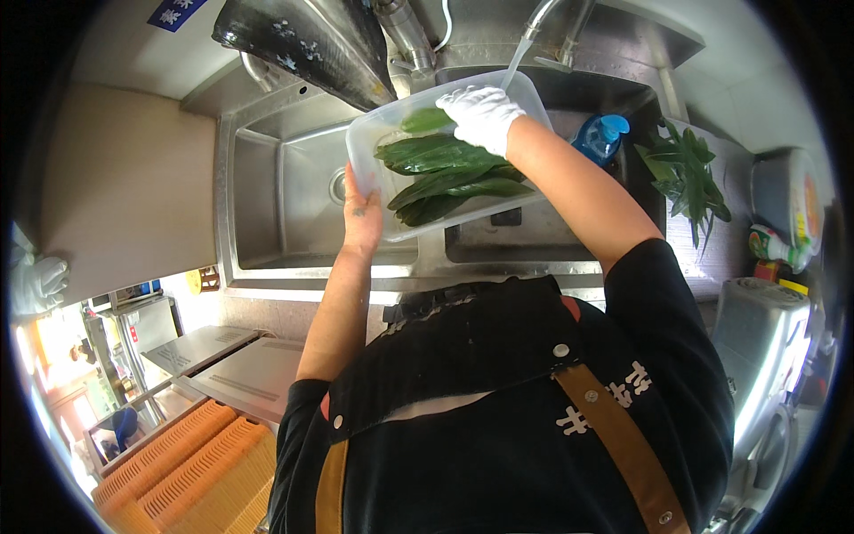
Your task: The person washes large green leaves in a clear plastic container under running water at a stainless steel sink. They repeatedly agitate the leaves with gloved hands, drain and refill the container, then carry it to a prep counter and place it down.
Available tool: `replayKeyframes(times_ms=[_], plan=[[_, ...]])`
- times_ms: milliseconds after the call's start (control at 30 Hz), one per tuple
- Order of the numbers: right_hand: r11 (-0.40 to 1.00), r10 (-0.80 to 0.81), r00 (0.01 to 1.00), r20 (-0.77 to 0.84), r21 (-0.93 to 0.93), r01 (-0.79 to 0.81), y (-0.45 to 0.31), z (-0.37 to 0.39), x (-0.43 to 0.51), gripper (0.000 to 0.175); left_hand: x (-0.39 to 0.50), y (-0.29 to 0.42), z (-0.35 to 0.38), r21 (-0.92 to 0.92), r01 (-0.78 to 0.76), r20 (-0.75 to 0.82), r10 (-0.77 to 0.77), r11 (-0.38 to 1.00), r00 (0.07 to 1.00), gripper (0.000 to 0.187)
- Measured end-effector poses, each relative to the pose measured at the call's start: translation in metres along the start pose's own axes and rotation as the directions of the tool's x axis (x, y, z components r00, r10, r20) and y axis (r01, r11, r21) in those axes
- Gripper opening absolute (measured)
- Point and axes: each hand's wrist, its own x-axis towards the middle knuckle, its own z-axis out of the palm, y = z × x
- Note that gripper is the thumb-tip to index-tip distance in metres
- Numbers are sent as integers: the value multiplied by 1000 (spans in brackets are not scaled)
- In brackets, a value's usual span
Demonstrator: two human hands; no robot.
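My bare left hand (362,212) grips the left end of a translucent plastic tub (400,230), which is held over the divider of a double sink. Several long green leaves (444,155) lie in the tub. My right hand (482,119), in a white glove, is over the tub's far side, above the leaves; its fingertips are bent and I cannot tell whether they hold anything. Just beyond it, water runs from a metal faucet (536,27) into the tub's far right corner.
The left steel basin (260,200) and dark right basin (600,87) lie beneath. A blue pump bottle (600,140) stands in the right one. Leafy stems (690,167) lie on the right counter. A large dark, wet object (313,47) leans behind the left basin. Orange ribbed trays (193,460) are at lower left.
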Motion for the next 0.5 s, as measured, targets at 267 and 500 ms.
replayKeyframes(times_ms=[267, 500], plan=[[981, 77, 950, 303, 145, -126, 2, 37, -7, 35, 3, -16, -3, -20, -10, 5, 10, 1000, 1000, 71], [887, 118, 975, 189, 421, -189, 11, -8, -2, 34, 5, -19, -1, 35, -1, -11, 2, 999, 1000, 72]])
